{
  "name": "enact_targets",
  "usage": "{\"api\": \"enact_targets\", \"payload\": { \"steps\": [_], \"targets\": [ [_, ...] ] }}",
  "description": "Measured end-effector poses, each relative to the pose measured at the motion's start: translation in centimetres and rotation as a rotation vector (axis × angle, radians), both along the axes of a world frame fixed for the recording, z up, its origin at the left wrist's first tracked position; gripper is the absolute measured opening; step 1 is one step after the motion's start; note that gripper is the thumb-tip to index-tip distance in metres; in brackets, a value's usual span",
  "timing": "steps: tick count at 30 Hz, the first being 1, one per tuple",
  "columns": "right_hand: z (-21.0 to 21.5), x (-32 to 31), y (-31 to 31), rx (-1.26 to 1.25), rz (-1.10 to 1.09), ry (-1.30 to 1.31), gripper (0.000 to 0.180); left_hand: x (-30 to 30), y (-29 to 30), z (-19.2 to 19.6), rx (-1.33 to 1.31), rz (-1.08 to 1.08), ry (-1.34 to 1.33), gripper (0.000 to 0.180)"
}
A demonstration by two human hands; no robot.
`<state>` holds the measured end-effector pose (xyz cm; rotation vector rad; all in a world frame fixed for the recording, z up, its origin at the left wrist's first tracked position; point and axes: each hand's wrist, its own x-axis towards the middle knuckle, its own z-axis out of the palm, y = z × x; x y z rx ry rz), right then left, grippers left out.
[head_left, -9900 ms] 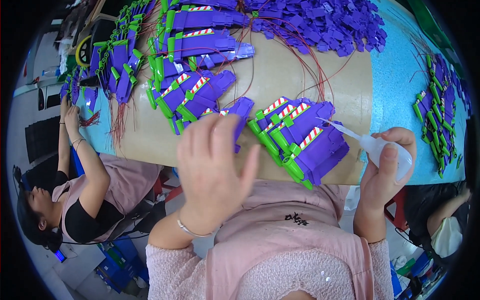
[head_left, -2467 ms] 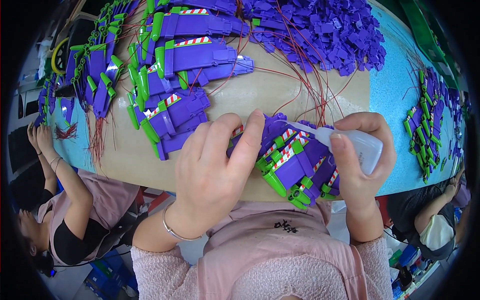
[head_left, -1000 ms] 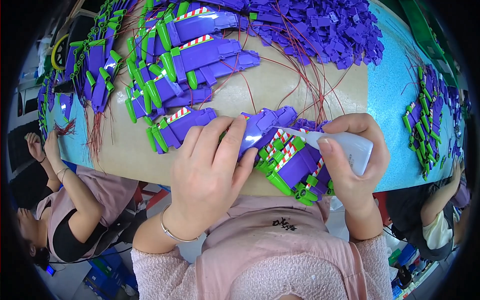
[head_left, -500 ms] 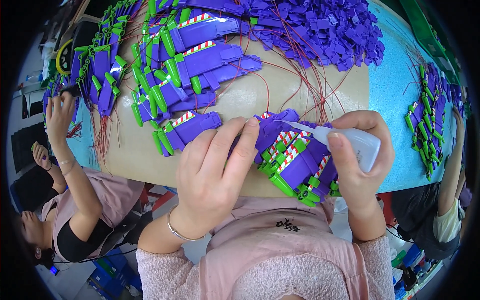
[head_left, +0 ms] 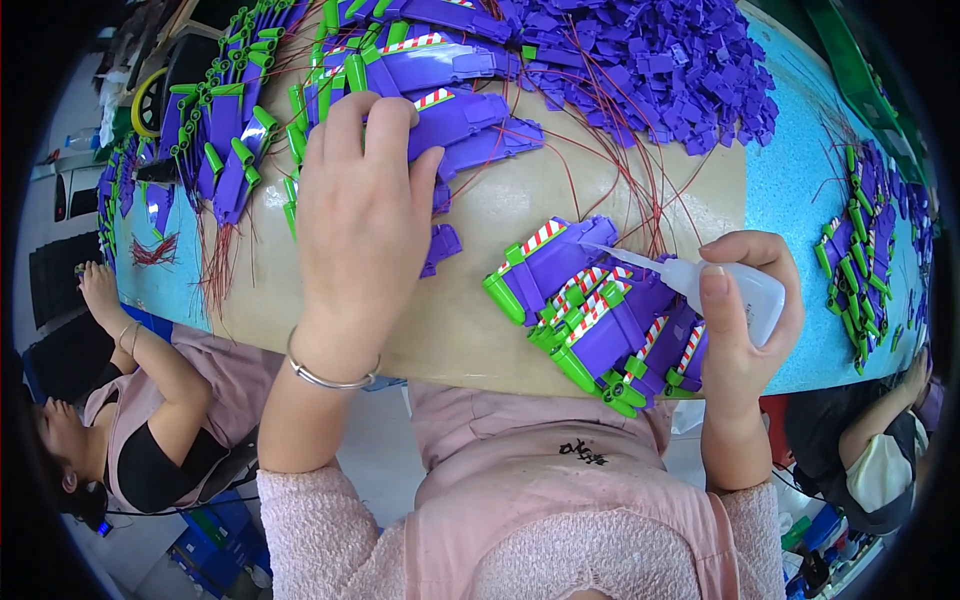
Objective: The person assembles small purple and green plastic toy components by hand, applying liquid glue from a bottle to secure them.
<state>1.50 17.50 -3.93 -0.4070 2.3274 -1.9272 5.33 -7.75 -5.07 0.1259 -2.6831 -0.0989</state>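
My right hand (head_left: 755, 310) grips a white squeeze bottle (head_left: 745, 297) with a long thin nozzle. The nozzle tip is at the purple toy wing (head_left: 558, 262) on top of a small stack near the table's front edge. That wing has a green end and a red-and-white striped band; more like it (head_left: 605, 335) overlap beneath and beside it. My left hand (head_left: 365, 195) is over another pile of such wings (head_left: 455, 118) to the left, thumb apart from the bent fingers. Its fingertips are among the pieces, and I cannot make out whether they touch one.
A big heap of small purple parts (head_left: 650, 75) lies at the back. Thin red wires (head_left: 630, 160) trail across the table (head_left: 470, 345). More wing pieces pile up at left (head_left: 225, 150) and far right (head_left: 860, 250). People sit at both sides.
My left hand has left the front stack and moved left and away to the other pile. A striped wing now shows uncovered on the front stack. The right hand with the bottle shifted slightly right.
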Motion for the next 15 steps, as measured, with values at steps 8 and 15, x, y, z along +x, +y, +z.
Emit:
{"api": "enact_targets", "payload": {
  "steps": [8,15],
  "targets": [
    [0.0,-0.1,0.1,-0.003,-0.004,0.000,0.019,3.7,1.6,1.8,0.056,-0.133,-0.004,0.035],
    [0.4,0.6,-0.3,-0.026,0.053,-0.051,0.019,6.3,4.2,1.3,0.167,-0.225,-0.195,0.043]
  ]
}}
